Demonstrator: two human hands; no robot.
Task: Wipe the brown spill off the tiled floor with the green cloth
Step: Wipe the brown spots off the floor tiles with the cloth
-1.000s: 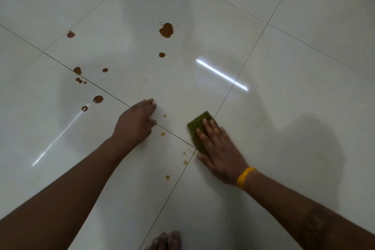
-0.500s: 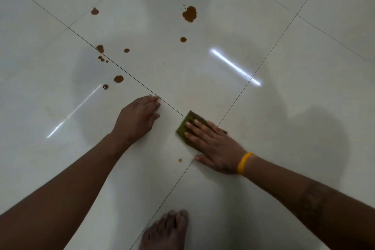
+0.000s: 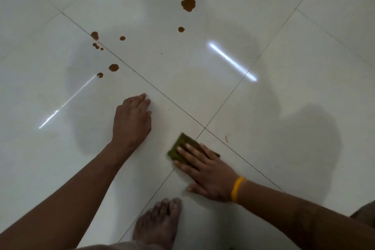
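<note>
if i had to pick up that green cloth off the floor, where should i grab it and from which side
Probably the far corner of the green cloth, coming from above on the side away from the right hand. The cloth lies flat, and straight fingers press down on its near part, so only that far edge is bare; pinch and peel it up.

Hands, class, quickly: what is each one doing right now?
Left hand: open, resting flat on the floor, holding nothing.
Right hand: open, fingers straight, pressing the green cloth down.

My right hand [image 3: 205,170] now presses the green cloth [image 3: 181,149] nearer my foot [image 3: 157,227]; the small drops beside it are gone.
</note>
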